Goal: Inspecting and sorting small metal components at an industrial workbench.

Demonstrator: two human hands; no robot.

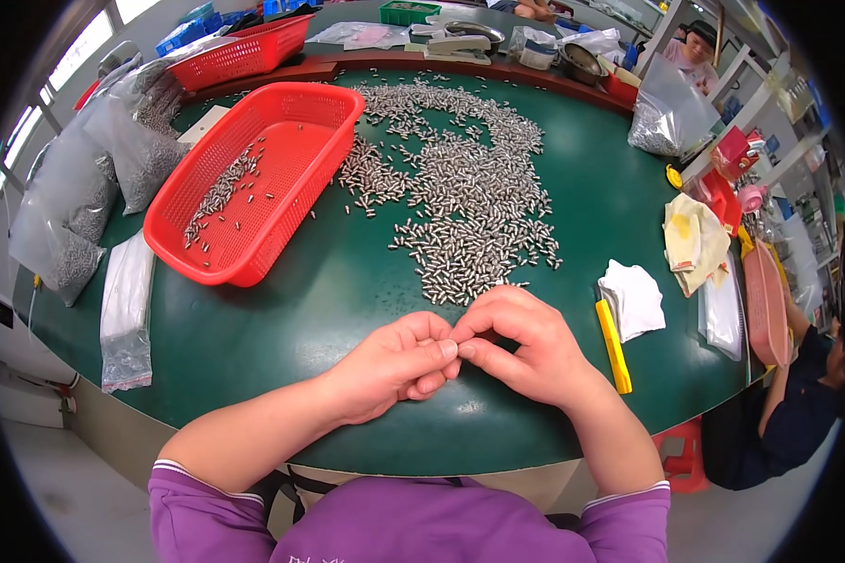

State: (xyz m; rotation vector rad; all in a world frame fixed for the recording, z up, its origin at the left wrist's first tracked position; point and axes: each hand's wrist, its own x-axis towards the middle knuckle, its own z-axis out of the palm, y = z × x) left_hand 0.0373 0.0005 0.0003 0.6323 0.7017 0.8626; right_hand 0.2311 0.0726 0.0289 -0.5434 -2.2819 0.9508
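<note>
My left hand (406,364) and my right hand (519,340) meet over the near part of the green table (282,352). The fingers of both are closed, thumb against forefinger, with the tips touching. Whatever they pinch is hidden or too small to make out. Just beyond my fingers spreads a big heap of small silvery metal pins (483,202), cylindrical with narrowed ends. To its left stands a red perforated plastic basket (296,211), with a scatter of the same pins along its bottom.
At the left are bulging clear bags (70,206) of metal parts and a flat plastic bag (127,310). Right of my hands lie a yellow cutter-like tool (613,347), a white cloth (632,298) and a yellowish glove (695,239). Another person (779,413) sits at the right.
</note>
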